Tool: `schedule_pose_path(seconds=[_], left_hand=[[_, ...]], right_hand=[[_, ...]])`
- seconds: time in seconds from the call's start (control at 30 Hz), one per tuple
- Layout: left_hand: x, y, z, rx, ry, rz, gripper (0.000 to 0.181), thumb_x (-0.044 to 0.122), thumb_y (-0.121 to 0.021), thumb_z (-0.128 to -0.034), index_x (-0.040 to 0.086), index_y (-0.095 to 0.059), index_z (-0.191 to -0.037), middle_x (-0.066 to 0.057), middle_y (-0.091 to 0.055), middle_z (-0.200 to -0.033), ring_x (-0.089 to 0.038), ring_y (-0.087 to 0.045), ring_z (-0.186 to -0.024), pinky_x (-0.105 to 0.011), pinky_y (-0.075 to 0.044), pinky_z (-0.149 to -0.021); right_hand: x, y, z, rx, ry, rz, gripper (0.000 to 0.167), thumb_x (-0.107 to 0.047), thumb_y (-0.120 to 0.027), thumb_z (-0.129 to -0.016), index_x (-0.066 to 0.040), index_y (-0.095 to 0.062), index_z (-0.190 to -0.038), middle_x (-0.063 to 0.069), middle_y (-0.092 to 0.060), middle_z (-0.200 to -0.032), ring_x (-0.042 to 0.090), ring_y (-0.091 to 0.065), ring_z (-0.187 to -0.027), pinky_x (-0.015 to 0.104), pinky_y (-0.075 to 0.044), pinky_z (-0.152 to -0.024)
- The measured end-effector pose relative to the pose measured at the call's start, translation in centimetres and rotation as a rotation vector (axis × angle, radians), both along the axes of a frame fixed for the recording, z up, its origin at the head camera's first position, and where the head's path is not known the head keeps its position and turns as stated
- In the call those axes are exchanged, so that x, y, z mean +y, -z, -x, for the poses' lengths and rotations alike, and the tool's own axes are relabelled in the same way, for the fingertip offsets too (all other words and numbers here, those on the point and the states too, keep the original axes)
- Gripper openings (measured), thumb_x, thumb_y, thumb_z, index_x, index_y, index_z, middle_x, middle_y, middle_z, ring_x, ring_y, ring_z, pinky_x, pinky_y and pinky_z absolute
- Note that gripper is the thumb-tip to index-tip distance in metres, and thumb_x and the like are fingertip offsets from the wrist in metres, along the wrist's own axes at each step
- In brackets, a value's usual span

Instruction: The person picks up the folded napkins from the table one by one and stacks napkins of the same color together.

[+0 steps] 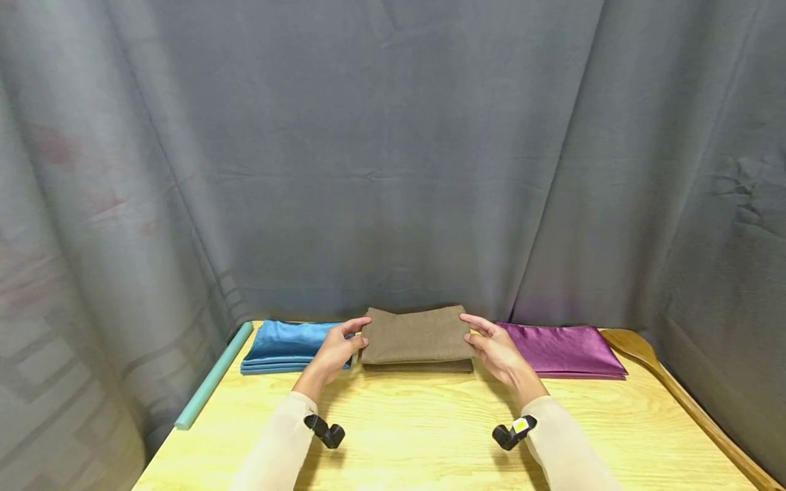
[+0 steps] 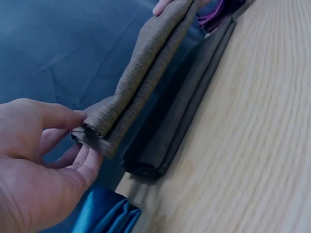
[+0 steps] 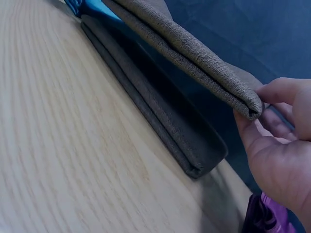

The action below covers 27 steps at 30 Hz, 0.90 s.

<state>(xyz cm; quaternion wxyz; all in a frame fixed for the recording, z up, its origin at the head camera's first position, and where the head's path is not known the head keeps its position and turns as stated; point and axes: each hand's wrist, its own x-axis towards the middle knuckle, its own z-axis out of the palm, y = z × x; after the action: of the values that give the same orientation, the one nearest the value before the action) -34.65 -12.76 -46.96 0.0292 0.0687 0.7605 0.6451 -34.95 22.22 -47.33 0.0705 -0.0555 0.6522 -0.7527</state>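
Note:
Between my two hands a folded brown cloth (image 1: pixel 417 335) is held up by its short ends. My left hand (image 1: pixel 336 348) pinches its left end between thumb and fingers, as the left wrist view shows with the cloth's folded edge (image 2: pixel 114 114). At the other end my right hand (image 1: pixel 499 351) pinches it the same way. Below, apart from the raised one, a second folded brown cloth (image 3: pixel 150 107) lies on the table (image 1: pixel 405 429). Folded blue cloth (image 1: pixel 288 344) sits to the left of my left hand. Folded purple cloth (image 1: pixel 571 349) lies beyond my right hand.
A pale green rod (image 1: pixel 215 375) runs along the table's left edge. Along the right edge lies a long wooden paddle (image 1: pixel 681 399). Grey curtains (image 1: pixel 381 157) hang behind the table and at both sides.

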Motion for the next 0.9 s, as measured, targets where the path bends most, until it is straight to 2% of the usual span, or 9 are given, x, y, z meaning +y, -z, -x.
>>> schedule_pose_path(seconds=[0.2,0.43,0.53,0.7,0.9], left_hand=[[0.5,1.0,0.6,0.005,0.012,-0.006,0.049,-0.004,-0.059,-0.0952,0.005,-0.060,-0.143,-0.025,-0.049,-0.150,-0.042,-0.051,-0.137,-0.051,-0.044,-0.112],[0.6,2.2,1.2,0.019,-0.022,-0.032,0.049,-0.009,-0.059,-0.0924,0.000,-0.060,-0.141,-0.026,-0.054,-0.146,-0.036,-0.053,-0.132,-0.038,-0.048,-0.103],[0.7,2.6,1.1,0.023,-0.033,-0.020,0.050,-0.009,-0.059,-0.0919,0.000,-0.061,-0.141,-0.027,-0.055,-0.146,-0.038,-0.051,-0.134,-0.039,-0.048,-0.105],[0.9,2.9,0.9,0.016,-0.040,-0.009,0.050,-0.008,-0.058,-0.0920,-0.001,-0.060,-0.142,-0.029,-0.053,-0.149,-0.042,-0.048,-0.140,-0.049,-0.043,-0.113],[1.2,2.7,0.9,0.023,-0.053,-0.004,0.051,-0.008,-0.058,-0.0917,-0.001,-0.059,-0.142,-0.029,-0.053,-0.149,-0.043,-0.044,-0.143,-0.054,-0.040,-0.116]], right_hand=[[0.0,0.8,0.3,-0.010,0.019,-0.026,0.059,0.008,-0.051,-0.099,0.004,-0.036,-0.156,0.014,-0.028,-0.152,0.004,-0.047,-0.103,0.013,-0.046,-0.090],[-0.1,1.7,0.8,-0.016,0.019,-0.065,0.059,0.006,-0.052,-0.100,0.003,-0.036,-0.157,0.018,-0.024,-0.159,0.008,-0.045,-0.111,0.013,-0.045,-0.092],[-0.2,2.0,0.8,-0.021,0.024,-0.089,0.058,0.004,-0.052,-0.101,0.001,-0.038,-0.157,0.019,-0.026,-0.159,0.011,-0.044,-0.115,0.014,-0.043,-0.094],[-0.3,2.7,0.9,-0.032,0.040,-0.114,0.057,0.003,-0.052,-0.101,0.000,-0.039,-0.157,0.017,-0.029,-0.154,0.016,-0.041,-0.125,0.016,-0.041,-0.100],[-0.5,3.3,1.0,-0.020,0.074,-0.114,0.056,0.004,-0.052,-0.101,0.001,-0.040,-0.156,0.017,-0.032,-0.150,0.022,-0.037,-0.133,0.009,-0.044,-0.091]])
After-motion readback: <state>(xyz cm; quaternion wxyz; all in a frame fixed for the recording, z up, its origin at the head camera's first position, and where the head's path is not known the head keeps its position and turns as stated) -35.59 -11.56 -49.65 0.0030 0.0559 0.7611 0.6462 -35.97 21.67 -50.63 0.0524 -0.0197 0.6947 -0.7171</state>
